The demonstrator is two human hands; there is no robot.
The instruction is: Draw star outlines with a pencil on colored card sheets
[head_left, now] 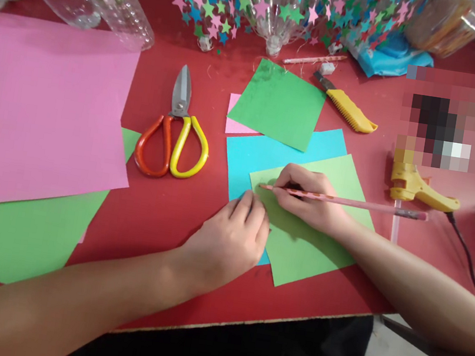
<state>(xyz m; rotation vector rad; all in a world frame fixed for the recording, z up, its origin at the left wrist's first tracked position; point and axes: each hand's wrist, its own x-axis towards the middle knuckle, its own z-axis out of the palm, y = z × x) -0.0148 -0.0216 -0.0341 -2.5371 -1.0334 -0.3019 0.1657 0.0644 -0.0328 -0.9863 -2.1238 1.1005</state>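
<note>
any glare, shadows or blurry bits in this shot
In the head view, a soft shadow falls on the light green paper below the right hand; in the head view, highlights speckle the clear bumpy plastic at upper left; in the head view, the red tabletop looks washed out at right, and a pixelated patch hides detail just above the yellow glue gun

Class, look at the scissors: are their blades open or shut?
Shut: the scissors lie on the red table with their blades together, ending in one point.

Pink pencil [350,202]; tip at flat light-green paper [296,261]
</note>
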